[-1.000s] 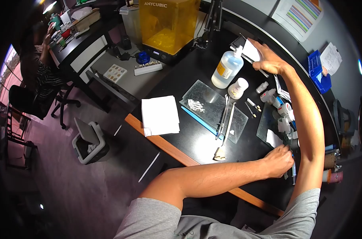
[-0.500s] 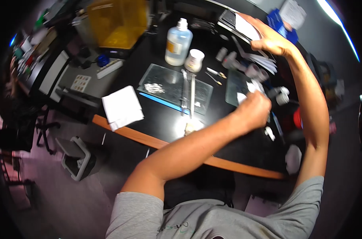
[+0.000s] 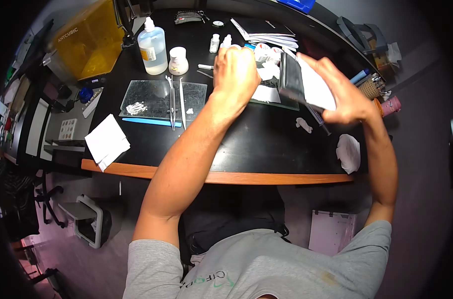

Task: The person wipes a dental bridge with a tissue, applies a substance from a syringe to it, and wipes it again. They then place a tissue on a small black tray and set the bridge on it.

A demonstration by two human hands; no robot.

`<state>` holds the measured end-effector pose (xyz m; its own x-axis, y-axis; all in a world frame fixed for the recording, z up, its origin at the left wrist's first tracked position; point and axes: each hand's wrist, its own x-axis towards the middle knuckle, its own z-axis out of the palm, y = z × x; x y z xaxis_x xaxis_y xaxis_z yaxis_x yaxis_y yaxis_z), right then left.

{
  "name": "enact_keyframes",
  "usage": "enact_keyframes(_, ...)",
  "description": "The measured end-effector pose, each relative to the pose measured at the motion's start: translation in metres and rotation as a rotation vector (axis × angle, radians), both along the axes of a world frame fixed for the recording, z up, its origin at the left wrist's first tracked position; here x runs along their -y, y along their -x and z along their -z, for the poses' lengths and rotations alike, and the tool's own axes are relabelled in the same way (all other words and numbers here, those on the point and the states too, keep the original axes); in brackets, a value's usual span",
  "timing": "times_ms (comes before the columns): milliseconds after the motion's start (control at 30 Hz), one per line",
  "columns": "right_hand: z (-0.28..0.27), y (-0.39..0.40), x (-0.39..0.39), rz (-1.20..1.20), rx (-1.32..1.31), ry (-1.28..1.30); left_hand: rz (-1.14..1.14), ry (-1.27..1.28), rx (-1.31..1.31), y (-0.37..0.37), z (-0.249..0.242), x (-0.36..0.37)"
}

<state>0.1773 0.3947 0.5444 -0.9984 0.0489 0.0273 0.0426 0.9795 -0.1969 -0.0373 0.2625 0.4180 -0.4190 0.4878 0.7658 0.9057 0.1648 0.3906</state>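
My right hand (image 3: 343,92) grips a flat black-and-white block (image 3: 313,82), fingers along its top edge and thumb below. It is tilted above the right side of the desk. My left hand (image 3: 236,70) is closed in a fist left of the block; its fingertips are hidden from this side, and I cannot tell what they hold. Behind and beside it are small white jars (image 3: 262,52) and crumpled white tissue (image 3: 270,71). A dark glass plate (image 3: 286,103) with a white paper piece (image 3: 266,93) lies between the hands, partly covered.
Left of my forearm, a glass slab (image 3: 154,92) carries white bits (image 3: 136,108), tweezers (image 3: 172,102) and a blue strip (image 3: 151,121). Behind stand a clear bottle (image 3: 152,47) and a white jar (image 3: 178,61). Folded paper (image 3: 107,142) lies near the wooden edge (image 3: 266,178); crumpled tissue (image 3: 348,153) sits right.
The view has turned right. My right hand has brought the block from the back of the desk nearer to me. My closed left hand has moved forward, away from my body.
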Motion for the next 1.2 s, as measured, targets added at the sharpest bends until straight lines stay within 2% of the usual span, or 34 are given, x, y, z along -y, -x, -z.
enact_keyframes(167, 0.04, -0.03, 0.034, 0.031, 0.141, 0.092, 0.015, -0.02, 0.014, 0.005, -0.002, -0.001)
enact_keyframes(333, 0.076, -0.033, 0.054, -0.051, 0.126, 0.069, 0.012, -0.022, 0.034, 0.005, -0.007, 0.001)
enact_keyframes(567, 0.087, -0.017, 0.064, 0.005, 0.226, 0.117, 0.056, 0.023, 0.056, 0.003, -0.005, 0.001)
enact_keyframes(867, 0.092, -0.031, 0.061, 0.009, 0.15, 0.132, 0.095, 0.044, 0.083, 0.002, -0.006, 0.002)
enact_keyframes(1200, 0.089, -0.041, 0.071, -0.013, -0.17, 0.249, 0.103, 0.003, 0.095, 0.001, -0.015, 0.005)
